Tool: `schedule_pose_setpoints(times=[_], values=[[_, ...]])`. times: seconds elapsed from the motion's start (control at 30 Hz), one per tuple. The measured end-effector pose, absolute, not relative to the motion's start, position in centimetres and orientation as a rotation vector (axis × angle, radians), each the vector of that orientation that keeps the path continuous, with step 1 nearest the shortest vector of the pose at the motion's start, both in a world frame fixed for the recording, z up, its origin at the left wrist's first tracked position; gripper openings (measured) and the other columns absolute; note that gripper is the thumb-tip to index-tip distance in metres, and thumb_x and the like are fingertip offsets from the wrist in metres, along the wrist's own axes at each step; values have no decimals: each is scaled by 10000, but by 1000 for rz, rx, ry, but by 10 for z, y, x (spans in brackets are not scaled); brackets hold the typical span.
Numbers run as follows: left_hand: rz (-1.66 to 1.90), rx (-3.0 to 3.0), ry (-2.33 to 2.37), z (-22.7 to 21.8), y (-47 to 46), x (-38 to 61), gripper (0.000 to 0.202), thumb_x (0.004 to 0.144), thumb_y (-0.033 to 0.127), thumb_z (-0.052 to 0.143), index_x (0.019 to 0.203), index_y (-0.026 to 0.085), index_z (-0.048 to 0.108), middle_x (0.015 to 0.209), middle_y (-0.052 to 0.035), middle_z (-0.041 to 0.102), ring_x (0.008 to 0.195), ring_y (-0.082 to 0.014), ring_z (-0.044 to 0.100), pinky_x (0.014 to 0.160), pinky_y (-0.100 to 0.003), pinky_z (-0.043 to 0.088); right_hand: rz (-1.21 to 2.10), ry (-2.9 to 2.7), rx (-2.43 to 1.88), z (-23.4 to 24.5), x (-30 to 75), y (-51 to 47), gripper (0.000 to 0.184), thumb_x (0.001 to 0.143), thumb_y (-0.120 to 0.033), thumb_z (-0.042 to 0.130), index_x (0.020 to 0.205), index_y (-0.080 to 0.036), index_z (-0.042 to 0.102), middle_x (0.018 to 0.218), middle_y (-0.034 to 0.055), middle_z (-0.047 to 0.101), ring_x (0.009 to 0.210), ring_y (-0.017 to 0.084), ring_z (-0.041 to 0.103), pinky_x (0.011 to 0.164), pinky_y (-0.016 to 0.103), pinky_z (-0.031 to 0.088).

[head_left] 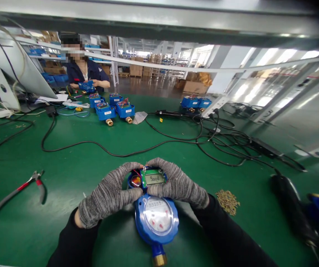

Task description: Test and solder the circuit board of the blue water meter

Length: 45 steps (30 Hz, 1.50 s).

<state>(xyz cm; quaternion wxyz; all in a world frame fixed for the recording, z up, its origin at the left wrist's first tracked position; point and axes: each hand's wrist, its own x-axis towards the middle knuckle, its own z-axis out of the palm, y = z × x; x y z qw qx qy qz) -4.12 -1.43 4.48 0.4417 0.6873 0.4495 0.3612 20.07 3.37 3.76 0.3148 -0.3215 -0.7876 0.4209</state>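
A blue water meter [159,218] lies in front of me, its round dial facing up and its brass fitting toward me. At its far end sits a green circuit board with a small display [154,179] that reads "good". My left hand [109,193], in a grey knit glove, is closed around the left side of this far housing, beside a round compartment [136,181] with red wire. My right hand [177,183], gloved alike, grips the right side, thumb along the display's near edge. The housing hides some fingertips.
Diagonal cutters [23,191] lie left. A pile of small screws [228,202] and a black power screwdriver [289,207] are right. Black cables [115,154] cross the green table [73,167]. Several blue meters [105,112] stand farther back, where a person [85,72] holds another. A monitor [23,70] stands left.
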Motion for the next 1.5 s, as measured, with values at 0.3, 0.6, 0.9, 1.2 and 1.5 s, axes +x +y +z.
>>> schedule_pose_setpoints(times=[0.3,0.6,0.9,1.2,1.5], values=[[856,1999,1393,54,-18,-20,614,773,412,718,1322,200,541,1337,-139,615,1227,-334,582,1078,-539,450,1212,-1980,-808,29,198,34,630,673,-403,898,1207,-235,609,1153,48,681,1031,244,674,880,385,572],[935,1890,1324,57,-12,-16,574,708,362,814,1224,237,595,1275,-105,630,1188,-310,593,1069,-530,453,1139,-2039,-879,35,197,33,657,641,-430,909,1207,-263,619,1171,48,679,1048,253,666,884,399,577],[845,1639,950,58,-5,-28,608,722,264,809,1267,221,542,1334,-104,571,1243,-278,549,1087,-473,429,1119,-2024,-796,32,193,34,578,697,-404,878,1182,-238,610,1127,47,688,997,237,680,852,376,576],[865,1566,800,49,-13,-47,558,806,318,757,1313,275,527,1406,-61,543,1335,-274,483,1137,-456,374,846,-2209,-957,42,190,29,512,710,-317,819,1165,-243,597,1071,42,684,891,227,673,747,345,569],[1332,1839,1125,37,-20,-13,451,808,269,732,1226,258,564,1214,-57,660,1137,-236,629,966,-420,544,1014,-2180,-940,44,194,27,582,749,-457,829,1233,-265,571,1145,38,658,990,229,645,863,389,541]])
